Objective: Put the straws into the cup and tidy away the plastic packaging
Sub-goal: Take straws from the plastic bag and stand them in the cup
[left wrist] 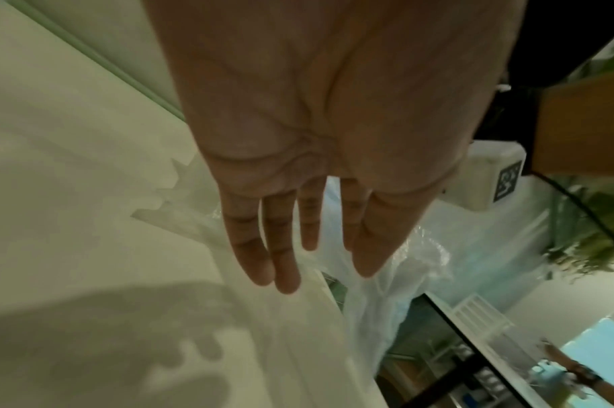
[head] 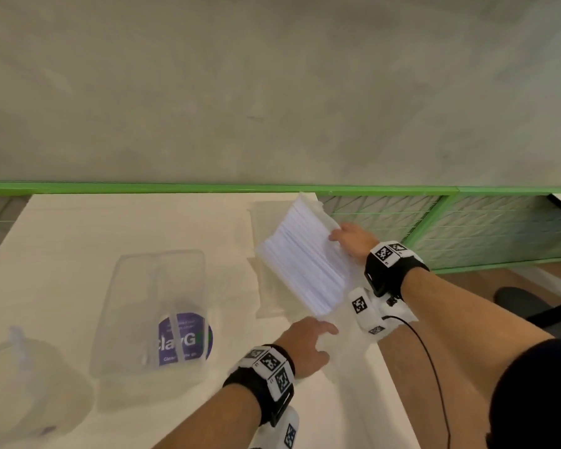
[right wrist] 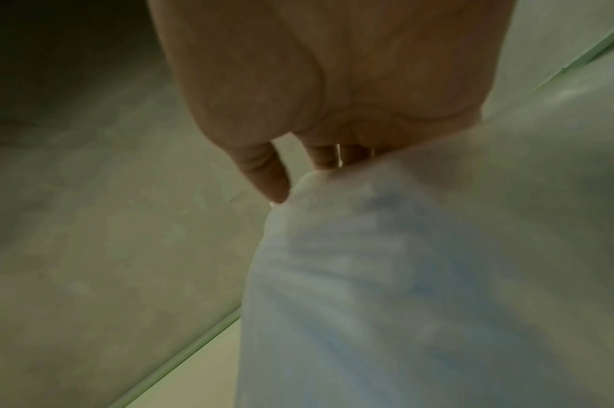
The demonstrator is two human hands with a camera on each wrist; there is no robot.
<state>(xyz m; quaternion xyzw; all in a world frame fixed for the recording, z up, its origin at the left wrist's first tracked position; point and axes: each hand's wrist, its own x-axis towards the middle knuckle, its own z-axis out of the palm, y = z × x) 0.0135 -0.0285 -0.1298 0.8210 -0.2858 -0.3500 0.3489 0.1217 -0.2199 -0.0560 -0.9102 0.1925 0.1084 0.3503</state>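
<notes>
A pack of white straws (head: 305,257) in clear plastic packaging is tilted up over the right part of the white table (head: 78,241). My right hand (head: 342,234) grips its far right edge; in the right wrist view the fingers (right wrist: 263,176) curl round the blurred pack (right wrist: 403,276). My left hand (head: 321,332) hovers flat just below the pack's near end, with straight fingers (left wrist: 284,265) over the crinkled plastic (left wrist: 389,276) and holding nothing. A blurred clear cup (head: 23,367) stands at the near left.
A clear plastic tub (head: 156,312) with a purple label lies in the middle of the table. A green rail (head: 208,188) and green mesh fence (head: 467,228) run behind the table. The table's right edge is just beside my left hand. Another person's hand shows far off in the left wrist view.
</notes>
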